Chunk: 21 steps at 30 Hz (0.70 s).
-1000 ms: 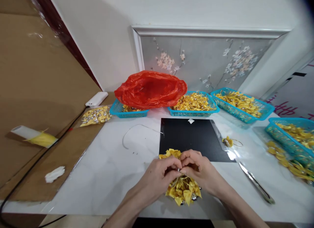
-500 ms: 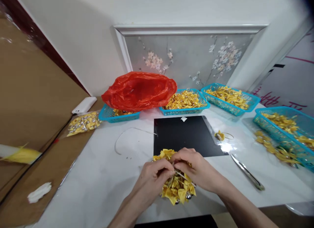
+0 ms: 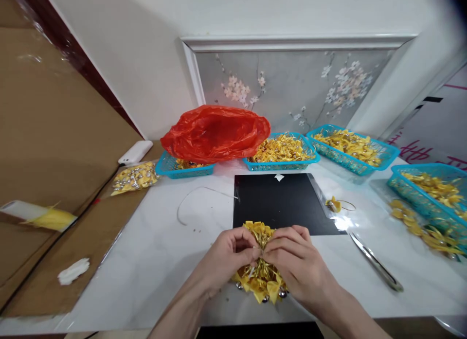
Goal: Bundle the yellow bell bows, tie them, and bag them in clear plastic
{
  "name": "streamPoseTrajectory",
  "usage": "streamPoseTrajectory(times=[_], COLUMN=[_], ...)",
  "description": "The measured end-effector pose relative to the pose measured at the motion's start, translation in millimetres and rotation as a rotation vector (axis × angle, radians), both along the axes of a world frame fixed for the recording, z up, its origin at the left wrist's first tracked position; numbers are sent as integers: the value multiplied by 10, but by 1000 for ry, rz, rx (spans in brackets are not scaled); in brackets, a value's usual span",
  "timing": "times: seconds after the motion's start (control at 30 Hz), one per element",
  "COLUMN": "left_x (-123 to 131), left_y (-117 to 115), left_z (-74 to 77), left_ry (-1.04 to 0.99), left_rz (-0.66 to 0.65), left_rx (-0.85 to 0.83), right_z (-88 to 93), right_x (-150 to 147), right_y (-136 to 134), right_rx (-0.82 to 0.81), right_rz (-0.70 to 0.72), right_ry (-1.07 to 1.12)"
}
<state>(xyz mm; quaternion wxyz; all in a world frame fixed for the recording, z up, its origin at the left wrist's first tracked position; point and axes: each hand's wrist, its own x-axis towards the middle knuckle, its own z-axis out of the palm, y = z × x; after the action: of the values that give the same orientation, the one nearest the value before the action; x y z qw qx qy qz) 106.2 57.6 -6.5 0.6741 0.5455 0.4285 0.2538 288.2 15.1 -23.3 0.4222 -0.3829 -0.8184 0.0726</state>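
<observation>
In the head view, a bunch of yellow ribbon bows [image 3: 265, 286] with silver bells lies in front of me, its gold stems gathered at the middle. My left hand [image 3: 235, 251] is closed in a pinch at that middle, thumb and finger on a thin white tie. A short end of the white tie [image 3: 251, 272] sticks out below the fingertips. From the other side my right hand [image 3: 299, 256] pinches at the same spot, its fingertips touching those of the left. The exact grip of each fingertip is partly hidden.
Blue baskets [image 3: 282, 167] of yellow bows line the back, one partly under a red plastic bag [image 3: 215, 134]. A black mat [image 3: 280, 203] lies behind the bunch. To the right are a scissor-like metal tool [image 3: 375, 262] and a single bow [image 3: 333, 204]; a bent wire [image 3: 178, 210] lies left.
My right hand has turned, its fingers now lying closer together over the bunch's right side. The white tie's end, earlier pointing right, now shows at lower left. The view has shifted slightly.
</observation>
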Motion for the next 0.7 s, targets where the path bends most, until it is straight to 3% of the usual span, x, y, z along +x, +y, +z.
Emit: streamPoseTrajectory(times=[0.13,0.3,0.5,0.7], left_x=[-17,0,49,15], left_y=[-15,-51,-112,-146], left_z=[-14,6,22,-22], left_ry=[0,61,135,286], left_rz=[25,66,73,84], left_rx=[-12,31,199,477], right_z=[-76,-138,-5,-8], right_x=[-18,-13,39,-11], right_y=[-25,1,52,102], right_rx=[59,89,-325,-354], right_rz=[-22,-9,-19,-66], right_ry=[-55,28,83,-95])
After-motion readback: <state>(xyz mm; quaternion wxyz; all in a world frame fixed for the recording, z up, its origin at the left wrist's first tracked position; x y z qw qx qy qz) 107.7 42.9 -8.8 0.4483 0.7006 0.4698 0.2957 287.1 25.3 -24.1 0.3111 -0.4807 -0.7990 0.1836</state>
